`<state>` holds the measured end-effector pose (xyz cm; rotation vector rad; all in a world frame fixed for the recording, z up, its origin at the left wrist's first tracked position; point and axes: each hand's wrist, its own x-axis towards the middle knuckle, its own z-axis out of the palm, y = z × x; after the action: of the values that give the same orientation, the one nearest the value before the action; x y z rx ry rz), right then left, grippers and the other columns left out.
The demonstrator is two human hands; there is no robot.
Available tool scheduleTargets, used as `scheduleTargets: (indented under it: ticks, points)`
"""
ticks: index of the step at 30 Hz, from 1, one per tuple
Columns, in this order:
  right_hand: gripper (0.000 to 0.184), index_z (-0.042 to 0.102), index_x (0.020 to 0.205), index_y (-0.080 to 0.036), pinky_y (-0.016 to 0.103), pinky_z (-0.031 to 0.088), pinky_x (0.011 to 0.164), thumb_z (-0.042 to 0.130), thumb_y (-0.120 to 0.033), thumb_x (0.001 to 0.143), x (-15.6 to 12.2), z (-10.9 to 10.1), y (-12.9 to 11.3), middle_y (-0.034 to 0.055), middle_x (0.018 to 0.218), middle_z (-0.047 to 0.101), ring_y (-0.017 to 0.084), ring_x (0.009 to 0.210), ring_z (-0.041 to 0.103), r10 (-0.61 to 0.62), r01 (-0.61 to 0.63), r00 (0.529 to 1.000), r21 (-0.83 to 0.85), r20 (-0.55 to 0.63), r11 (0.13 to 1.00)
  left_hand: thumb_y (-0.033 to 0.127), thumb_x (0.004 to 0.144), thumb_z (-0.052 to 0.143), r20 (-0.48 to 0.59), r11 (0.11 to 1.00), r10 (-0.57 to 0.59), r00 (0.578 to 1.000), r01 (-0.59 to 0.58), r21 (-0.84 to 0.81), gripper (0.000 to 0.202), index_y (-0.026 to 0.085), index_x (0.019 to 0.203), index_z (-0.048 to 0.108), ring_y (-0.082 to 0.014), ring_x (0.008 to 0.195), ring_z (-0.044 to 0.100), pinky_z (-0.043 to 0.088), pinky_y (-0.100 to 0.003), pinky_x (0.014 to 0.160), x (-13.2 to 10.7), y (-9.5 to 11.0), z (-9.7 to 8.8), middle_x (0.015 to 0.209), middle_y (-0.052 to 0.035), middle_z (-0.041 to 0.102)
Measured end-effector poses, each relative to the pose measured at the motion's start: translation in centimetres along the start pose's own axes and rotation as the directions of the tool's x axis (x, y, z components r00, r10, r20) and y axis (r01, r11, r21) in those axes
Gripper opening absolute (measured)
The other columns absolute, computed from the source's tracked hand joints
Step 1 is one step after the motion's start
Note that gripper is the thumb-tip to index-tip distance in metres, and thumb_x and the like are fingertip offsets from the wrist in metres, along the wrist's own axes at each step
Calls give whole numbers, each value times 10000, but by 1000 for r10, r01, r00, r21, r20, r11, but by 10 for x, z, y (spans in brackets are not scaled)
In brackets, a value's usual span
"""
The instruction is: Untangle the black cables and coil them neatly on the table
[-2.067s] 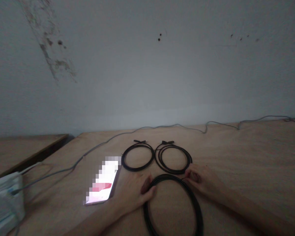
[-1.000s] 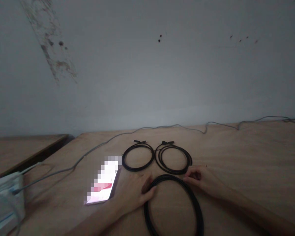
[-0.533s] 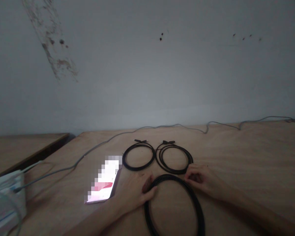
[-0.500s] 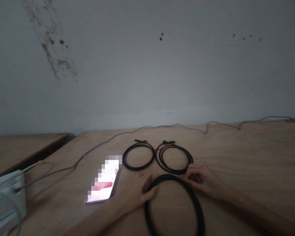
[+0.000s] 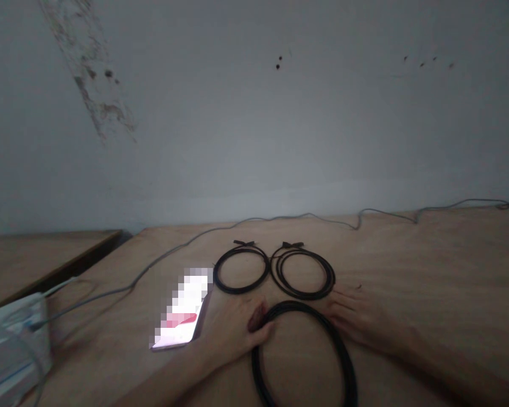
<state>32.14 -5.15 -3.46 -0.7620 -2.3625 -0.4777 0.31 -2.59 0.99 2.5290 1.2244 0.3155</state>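
A large coil of black cable (image 5: 343, 353) lies on the wooden table in front of me, its near side cut off by the frame's lower edge. My left hand (image 5: 241, 325) is closed at the coil's upper left, fingers curled and thumb against the cable. On the other side my right hand (image 5: 358, 316) rests palm down with fingers stretched out, its fingertips at the coil's upper right edge and holding nothing. Beyond the hands lie two smaller black cable coils side by side, a left coil (image 5: 233, 290) and a right coil (image 5: 309, 294), their connector ends toward the wall.
A lit phone (image 5: 182, 322), partly pixelated, lies left of my left hand. At the far left stands a white box-like device (image 5: 19, 333) with a grey cable (image 5: 169, 251) running along the wall. A gap (image 5: 76, 257) separates this table from another surface.
My right hand has gone from curled fingers to flattened, stretched ones beside the large coil. The left hand stays at the coil. The whole view has shifted slightly.
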Motion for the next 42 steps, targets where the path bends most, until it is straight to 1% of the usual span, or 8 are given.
scheduleTargets:
  ticks: [5,8,13,17,21,28,35,42]
  points:
    - [298,754,1030,-192,345,576,837,462,-135,1040,-12,5,4,72,914,792,223,930,722,-153,134,984,-188,-89,973,484,940,574,-4,1000,-5,1000,5,-13,300,218,811,524,-192,680,535,331,-308,623,-1,0,0,739,13,577]
    - [254,744,1095,-184,342,580,840,500,-150,1032,-6,1,4,77,939,795,228,937,720,-148,132,985,-155,-93,979,479,934,584,1,1000,-12,1000,12,-13,303,219,798,512,-191,687,534,332,-307,626,-1,1,0,744,14,578]
    - [229,725,1089,-234,347,585,809,507,-225,1019,11,-13,-1,69,972,771,218,903,713,144,-148,989,147,38,978,470,929,593,-12,1000,-17,1000,17,-13,286,216,814,532,-207,739,562,341,-310,642,-1,1,0,798,-2,619]
    - [228,718,1064,-229,362,578,766,520,-305,979,13,-18,-3,94,968,767,244,872,720,415,-437,899,290,137,851,490,932,591,-15,1000,-22,1000,22,-7,293,214,842,555,-205,731,558,339,-310,638,-1,1,-1,801,-2,622]
    - [313,745,918,-235,315,529,656,485,-379,1015,16,-16,-5,55,819,740,209,720,676,536,-616,787,334,306,713,490,951,564,0,1000,1,1000,-1,-25,299,215,836,545,-191,700,548,337,-305,628,-1,1,-1,759,12,597]
    - [310,773,877,-225,318,492,650,567,-437,968,19,-19,-7,50,789,730,207,703,648,515,-660,749,397,417,638,478,930,575,-22,1000,-5,1000,5,-24,293,218,805,521,-191,694,547,342,-307,631,-1,0,0,762,9,599]
    - [302,721,796,-205,276,360,522,662,-489,878,-2,12,2,10,649,631,161,579,522,631,-721,671,543,389,431,490,931,578,-30,1000,17,999,-17,-2,297,218,820,538,-193,694,550,321,-305,614,0,0,0,767,6,613]
    - [356,721,748,-187,255,271,495,739,-537,812,-8,22,11,-7,565,572,126,529,449,629,-746,634,569,449,347,495,933,571,-28,1000,5,1000,-6,-7,316,219,794,505,-187,695,548,327,-307,621,-1,1,-1,759,14,599]
